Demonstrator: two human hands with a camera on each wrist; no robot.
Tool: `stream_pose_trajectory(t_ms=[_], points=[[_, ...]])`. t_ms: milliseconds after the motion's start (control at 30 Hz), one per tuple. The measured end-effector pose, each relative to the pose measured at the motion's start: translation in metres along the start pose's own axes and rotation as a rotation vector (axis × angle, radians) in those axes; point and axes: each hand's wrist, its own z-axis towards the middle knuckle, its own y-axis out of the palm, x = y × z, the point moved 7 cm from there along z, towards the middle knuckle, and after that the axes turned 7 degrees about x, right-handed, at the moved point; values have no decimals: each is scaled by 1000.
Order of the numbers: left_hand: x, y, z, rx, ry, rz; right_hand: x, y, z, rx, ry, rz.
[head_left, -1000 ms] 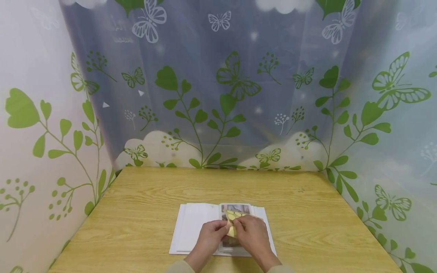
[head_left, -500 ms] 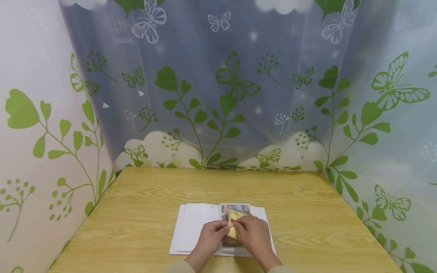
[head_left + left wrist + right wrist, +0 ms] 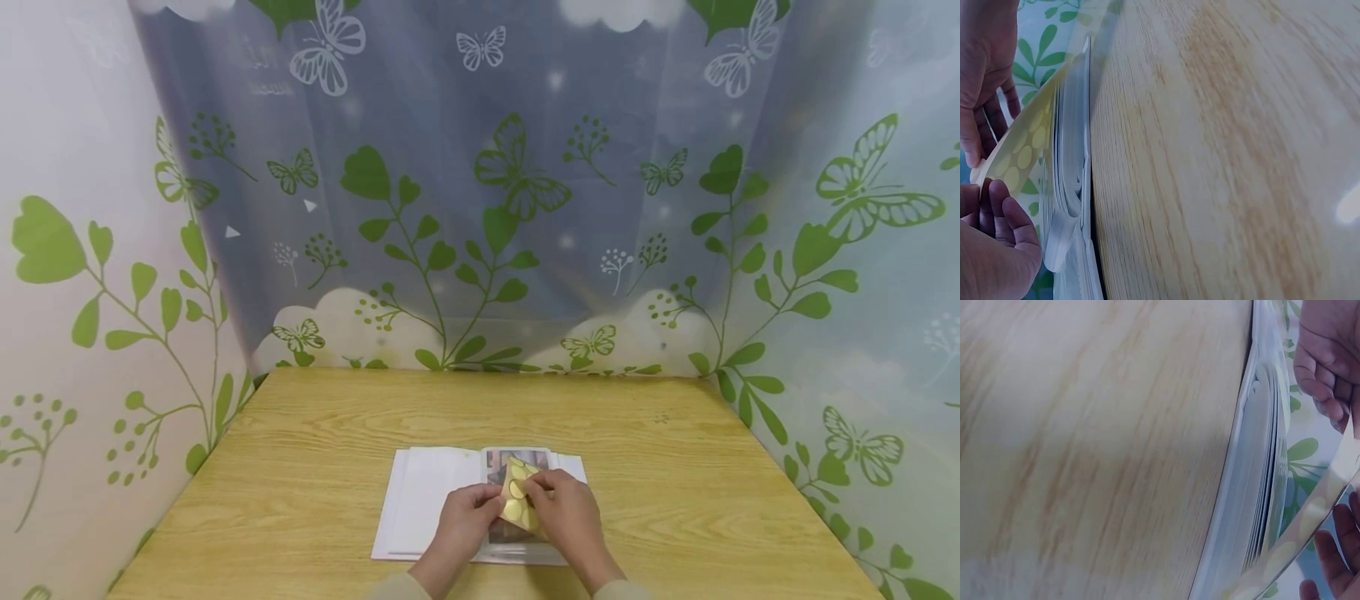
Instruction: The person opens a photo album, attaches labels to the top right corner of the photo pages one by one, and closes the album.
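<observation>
The left hand (image 3: 463,518) and right hand (image 3: 566,510) are pinching a sheet of round gold stickers (image 3: 514,510) over the right half of an open photo album (image 3: 437,500) (wrists (image 3: 432,575) are crossing its near edge). The counter (image 3: 300,475) is extending well to either side; a butterfly-print curtain (image 3: 420,108) is bordering its far edge.

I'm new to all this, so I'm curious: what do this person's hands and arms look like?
The left hand and right hand are bare human hands, without gloves. Plain, pale beige sleeves show at the head view's bottom edge; no cables or markings are visible.
</observation>
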Motion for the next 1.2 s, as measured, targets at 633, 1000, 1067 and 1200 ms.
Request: stream_pose_trajectory(t_ms=[633, 1000, 1067, 1200], points=[[-2, 3, 2, 52, -47, 25, 49, -39, 21, -15, 369, 178], [6, 32, 7, 123, 2, 159, 71, -68, 32, 37, 394, 136], [11, 41, 6, 130, 21, 180, 74, -69, 32, 40, 407, 136], [18, 60, 4, 128, 68, 232, 76, -70, 31, 32, 429, 146]])
